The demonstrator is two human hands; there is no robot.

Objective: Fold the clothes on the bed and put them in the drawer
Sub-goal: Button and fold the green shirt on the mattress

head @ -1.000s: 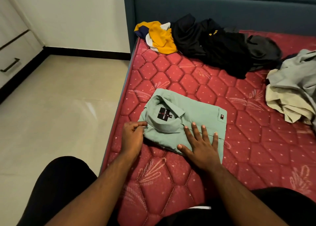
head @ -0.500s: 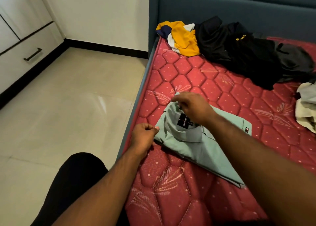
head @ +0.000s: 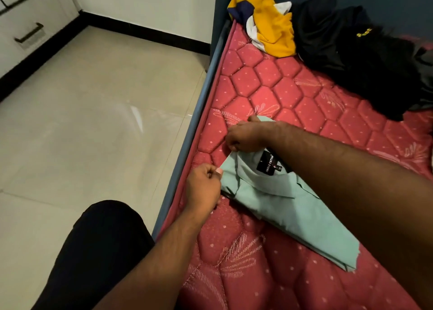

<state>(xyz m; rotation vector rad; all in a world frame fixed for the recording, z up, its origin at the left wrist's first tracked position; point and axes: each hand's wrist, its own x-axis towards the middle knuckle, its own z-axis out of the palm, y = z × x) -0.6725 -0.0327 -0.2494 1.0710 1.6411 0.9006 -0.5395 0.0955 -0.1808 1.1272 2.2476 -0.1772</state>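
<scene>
Near the left edge of the bed [head: 264, 80], on the red quilted mattress, lies the folded green shirt [head: 281, 206], collar up, black label showing inside the neck. Left hand [head: 205, 187] is at the shirt's near left corner, fingers curled, thumb and forefinger pinching the fabric edge right there. Right hand [head: 244, 137] reaches across from the right, forearm passing over the shirt, and its curled fingers grip the cloth at the top of the collar end. Both hands have hold of the same shirt, one at each end of that short side. Shirt body runs away toward the lower right, flat on the mattress, its far corner a little ragged.

Up by the headboard, well apart from the shirt, sits a crumpled yellow, white and navy top [head: 271, 26], and touching it on the right a heap of black clothes [head: 365, 61] spreads toward the frame edge. Off the bed to the left, pale floor tiles [head: 93, 112], and in the far upper corner a white drawer [head: 25, 16] with a dark bar handle, closed. Person's dark-trousered knee [head: 100, 246] shows at the bottom, beside the bed frame.
</scene>
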